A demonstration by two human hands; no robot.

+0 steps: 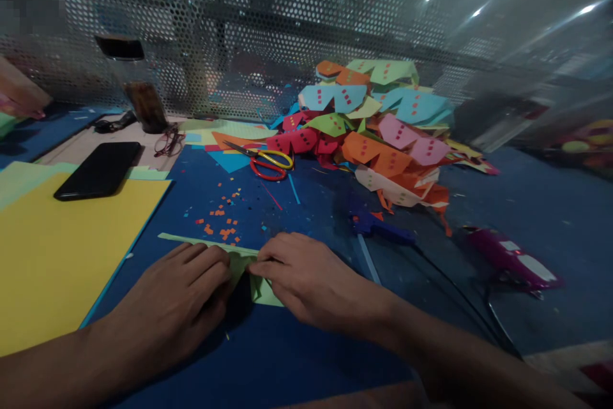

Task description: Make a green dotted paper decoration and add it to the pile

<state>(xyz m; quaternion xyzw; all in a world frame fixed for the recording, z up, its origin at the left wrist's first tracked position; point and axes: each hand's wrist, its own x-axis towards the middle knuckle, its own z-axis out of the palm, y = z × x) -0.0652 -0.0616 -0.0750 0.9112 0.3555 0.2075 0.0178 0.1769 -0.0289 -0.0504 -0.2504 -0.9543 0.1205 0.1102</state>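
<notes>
A piece of light green paper [262, 291] lies on the blue tabletop, with a narrow folded strip along its far edge. My left hand [191, 288] has its fingers curled and closed on the left part of this paper. From the right, my right hand [306, 275] pinches the paper near its middle, thumb and forefinger together. Both hands partly cover the sheet. Just beyond them are small orange paper squares [223, 224]. Scissors [268, 161] with one yellow and one red handle loop lie farther back, blades apart.
Folded coloured paper shapes [383, 141] are heaped at the back. A blue glue gun [378, 227] with its cable and a purple device [512, 259] lie right. Left are yellow sheets [71, 256], a black phone [100, 170] and a dark-lidded bottle [146, 103]. Perforated metal [268, 32] stands behind.
</notes>
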